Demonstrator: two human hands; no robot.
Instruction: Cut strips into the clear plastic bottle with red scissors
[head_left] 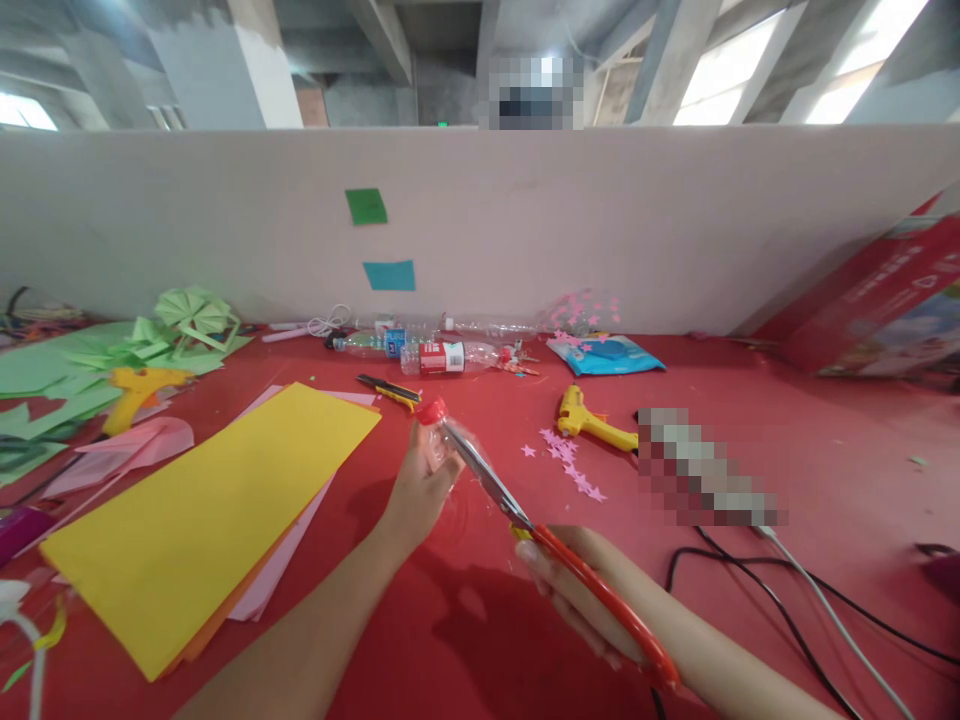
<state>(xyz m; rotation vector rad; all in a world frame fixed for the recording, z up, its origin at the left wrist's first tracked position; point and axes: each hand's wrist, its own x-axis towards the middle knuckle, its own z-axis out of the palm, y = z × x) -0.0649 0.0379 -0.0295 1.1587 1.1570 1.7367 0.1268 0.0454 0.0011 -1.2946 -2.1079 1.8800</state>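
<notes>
Green paper cut-outs (pixel 82 360) are lying heaped at the far left of the red table (pixel 832 480), and a yellow glue gun (pixel 139 390) is resting against them. Just to its right, a large yellow sheet (pixel 217 510) is covering most of some orange and pink paper (pixel 289 560). Beyond that stack, a utility knife (pixel 390 390) is lying flat, while a green square (pixel 366 206) and a blue rectangle (pixel 390 275) are showing on the pale partition (pixel 225 220) behind. Near the middle, the left hand (pixel 420 495) is clasping a clear bottle piece (pixel 433 445) with a red cap, its fingers closing round the plastic just below that cap. Farther back, several clear bottles (pixel 457 357) are lying on their sides by the partition. Silver blades of the scissors (pixel 559 552) are slanting up to the bottle piece and overlapping it; whether they are biting into the plastic, I cannot tell. Around the red handles, the right hand (pixel 600 570) is gripping firmly. Pink stars (pixel 570 465) are lying scattered beyond, with a blue packet (pixel 611 354) sitting behind them and a second glue gun (pixel 596 425) lying just beside them. Dark and pale cables (pixel 814 597) are trailing toward the right edge, where a red box (pixel 862 290) is leaning at the back.
</notes>
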